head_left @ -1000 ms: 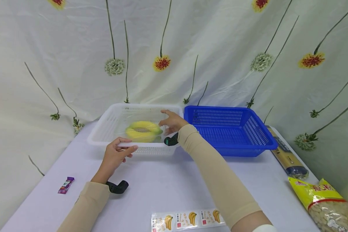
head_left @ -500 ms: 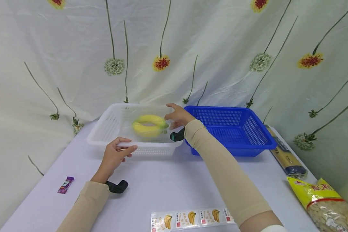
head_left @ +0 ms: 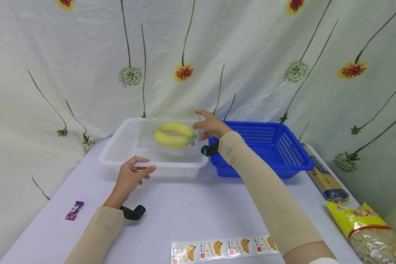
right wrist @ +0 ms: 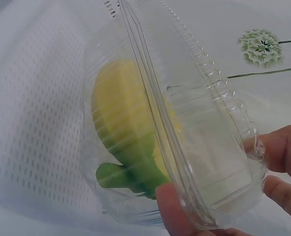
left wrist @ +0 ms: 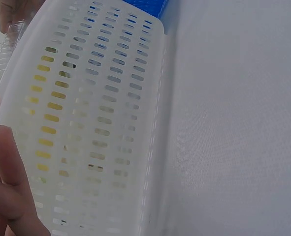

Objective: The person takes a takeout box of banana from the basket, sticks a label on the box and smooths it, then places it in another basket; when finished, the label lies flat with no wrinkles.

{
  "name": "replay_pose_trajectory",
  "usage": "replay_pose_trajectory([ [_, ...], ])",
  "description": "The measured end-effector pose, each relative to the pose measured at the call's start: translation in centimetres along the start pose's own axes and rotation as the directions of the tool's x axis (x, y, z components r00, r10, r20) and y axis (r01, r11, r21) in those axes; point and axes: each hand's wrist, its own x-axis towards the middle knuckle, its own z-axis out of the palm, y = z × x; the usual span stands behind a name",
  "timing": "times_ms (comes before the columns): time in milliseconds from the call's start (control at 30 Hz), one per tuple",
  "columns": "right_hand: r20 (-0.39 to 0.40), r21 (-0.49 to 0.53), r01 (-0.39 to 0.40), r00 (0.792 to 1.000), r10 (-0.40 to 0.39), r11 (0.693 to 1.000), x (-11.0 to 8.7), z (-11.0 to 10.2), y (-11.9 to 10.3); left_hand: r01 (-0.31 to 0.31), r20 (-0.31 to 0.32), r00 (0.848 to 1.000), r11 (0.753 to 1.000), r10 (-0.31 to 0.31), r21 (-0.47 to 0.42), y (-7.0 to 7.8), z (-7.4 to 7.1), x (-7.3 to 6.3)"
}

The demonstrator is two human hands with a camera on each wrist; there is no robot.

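My right hand grips the right end of a clear plastic clamshell box. Inside the box lie yellow bananas with green stem ends. The box is raised and tilted over the white basket; in the right wrist view its lid looks closed. My left hand pinches the front rim of that basket, with the thumb outside and other fingers partly hidden at the rim. Through the basket's slots in the left wrist view, yellow shows.
A blue basket stands right beside the white one. Further right lie a pasta pack and a yellow-topped bag. A banana sticker strip lies at the front, a small purple packet at left. A flowered curtain hangs behind.
My right hand has lifted the clamshell box of bananas up and to the right, from low in the white basket to above it. My left hand has stayed on the rim.
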Motion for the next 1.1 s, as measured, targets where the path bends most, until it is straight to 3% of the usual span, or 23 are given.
replay_pose_trajectory([
  [500, -0.002, 0.004, 0.047, 0.999, -0.047, 0.999, -2.2, -3.8, 1.5, -0.003, 0.002, 1.000, 1.000, 0.003, -0.005, 0.1, 0.0, -0.1],
  [1100, 0.035, 0.046, 0.030, 0.999, -0.031, 0.999, -5.5, -9.0, 3.9, -0.008, -0.003, 1.000, 1.000, 0.008, 0.000, 0.6, 0.1, -0.4],
])
